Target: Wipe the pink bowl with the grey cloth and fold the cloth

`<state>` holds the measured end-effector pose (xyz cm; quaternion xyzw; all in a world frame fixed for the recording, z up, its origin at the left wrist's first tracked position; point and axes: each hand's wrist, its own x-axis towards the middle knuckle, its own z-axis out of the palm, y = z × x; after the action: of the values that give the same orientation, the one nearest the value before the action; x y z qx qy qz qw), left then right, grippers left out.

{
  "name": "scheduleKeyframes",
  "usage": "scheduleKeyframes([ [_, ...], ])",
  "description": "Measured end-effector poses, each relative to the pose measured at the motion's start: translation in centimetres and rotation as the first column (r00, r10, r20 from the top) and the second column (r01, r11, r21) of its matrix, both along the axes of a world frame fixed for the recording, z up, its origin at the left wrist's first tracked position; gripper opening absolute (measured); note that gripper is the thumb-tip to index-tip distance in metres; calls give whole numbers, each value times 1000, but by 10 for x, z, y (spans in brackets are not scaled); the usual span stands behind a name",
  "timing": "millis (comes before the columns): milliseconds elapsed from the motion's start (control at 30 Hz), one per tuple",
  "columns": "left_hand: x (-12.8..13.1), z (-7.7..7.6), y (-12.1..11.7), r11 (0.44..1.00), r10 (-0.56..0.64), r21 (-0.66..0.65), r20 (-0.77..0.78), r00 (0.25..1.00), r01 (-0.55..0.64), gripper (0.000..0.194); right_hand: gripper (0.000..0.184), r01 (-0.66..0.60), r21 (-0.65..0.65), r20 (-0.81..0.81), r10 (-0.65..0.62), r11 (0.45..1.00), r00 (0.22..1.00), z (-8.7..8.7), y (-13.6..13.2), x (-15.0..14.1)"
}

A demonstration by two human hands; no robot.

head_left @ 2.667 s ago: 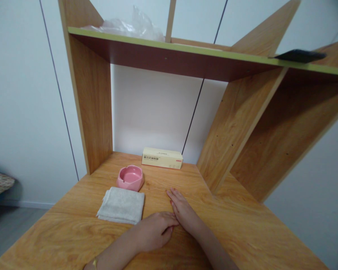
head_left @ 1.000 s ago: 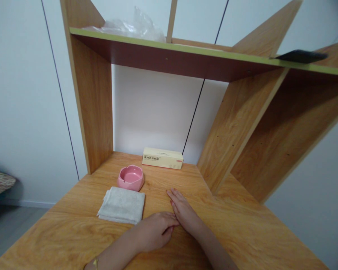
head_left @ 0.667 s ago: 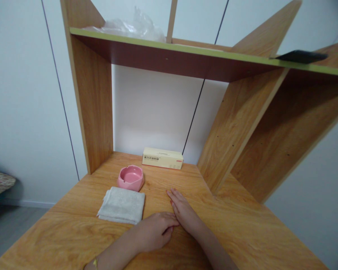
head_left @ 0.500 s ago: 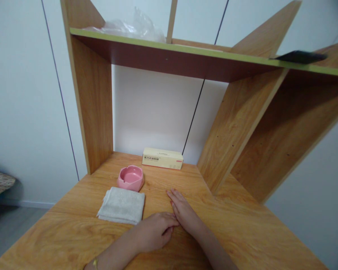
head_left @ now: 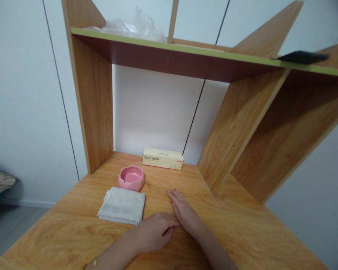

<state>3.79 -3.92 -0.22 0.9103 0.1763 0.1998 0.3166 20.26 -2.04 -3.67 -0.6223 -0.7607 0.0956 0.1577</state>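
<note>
My left hand (head_left: 159,231) rests on the wooden desk, its thumb apart from loosely bent fingers. Its fingertips touch the side of my right hand (head_left: 185,213). That right hand lies flat, fingers stretched out and pointing away from me. Neither hand holds anything. Left of them is a folded light grey cloth (head_left: 122,205), close to my left wrist. Just behind the cloth stands a pink faceted ashtray (head_left: 131,183). A long cream cling film box (head_left: 162,161) with dark printed characters sits at the back of the desk.
A shelf (head_left: 169,52) with a pale green edge spans above the desk. On it lie a clear plastic bag (head_left: 132,28) and a flat black object (head_left: 304,57). Upright wooden panels stand at the left (head_left: 93,105) and right (head_left: 236,127). Patterned fabric (head_left: 0,183) shows at far left.
</note>
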Motion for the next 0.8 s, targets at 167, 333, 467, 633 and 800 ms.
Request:
scheduleKeyframes([
  [167, 0, -2, 0, 1000, 6, 4, 5, 1000, -6, 45, 46, 1, 2, -4, -1, 1000, 1000, 0, 0, 0],
  [333, -1, 0, 0, 1000, 1, 18, -22, 1000, 0, 46, 46, 0, -11, 24, 0, 1000, 1000, 3, 0, -1],
  [467, 0, 0, 0, 999, 7, 34, -34, 999, -6, 44, 46, -5, -21, 48, 6, 1000, 999, 3, 1, -1],
  [633, 0, 0, -1, 1000, 13, 27, -15, 1000, -12, 46, 45, 2, 12, 25, -2, 1000, 1000, 0, 0, 0],
  [800, -1, 1, -1, 1000, 10, 20, -8, 1000, -10, 47, 46, 0, 9, 0, 0, 1000, 1000, 1, 0, 0],
])
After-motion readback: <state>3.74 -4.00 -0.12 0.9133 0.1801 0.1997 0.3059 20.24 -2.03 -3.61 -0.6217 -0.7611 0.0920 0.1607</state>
